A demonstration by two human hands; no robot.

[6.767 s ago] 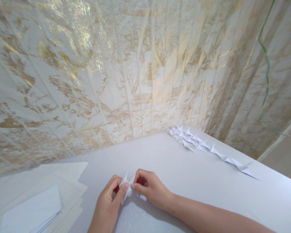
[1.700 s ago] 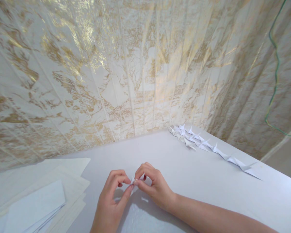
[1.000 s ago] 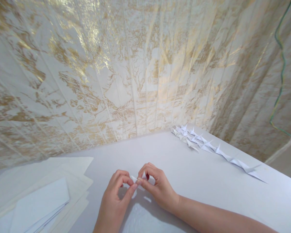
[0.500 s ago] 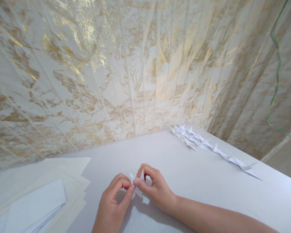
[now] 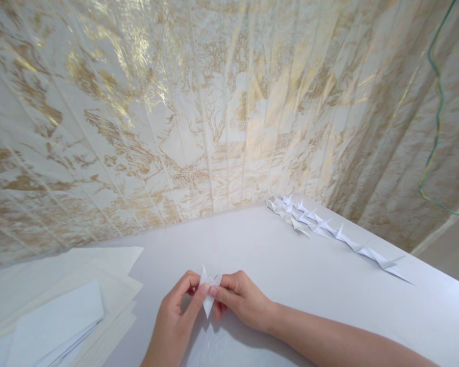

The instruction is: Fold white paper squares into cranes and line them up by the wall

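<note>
A small folded white paper piece (image 5: 207, 305) is held between both hands above the table, its points sticking up and down. On its left side, my left hand (image 5: 179, 308) pinches it between thumb and fingers. My right hand (image 5: 245, 300) grips the other side, thumb in front and fingers behind. The fingers cover part of the folds. Farther off at the right, several folded paper cranes (image 5: 340, 235) lie in rows along the table edge.
At the left, large cream paper sheets (image 5: 118, 278) lie under a stack of smaller white sheets (image 5: 61, 321). The white table (image 5: 199, 237) meets a gold-patterned curtain (image 5: 176, 127) at the back. A green cord (image 5: 438, 112) hangs at the right.
The paper piece has turned and shows its broader face now, with a point directed downward. My right fingers have shifted lower behind it; the left hand has barely moved.
</note>
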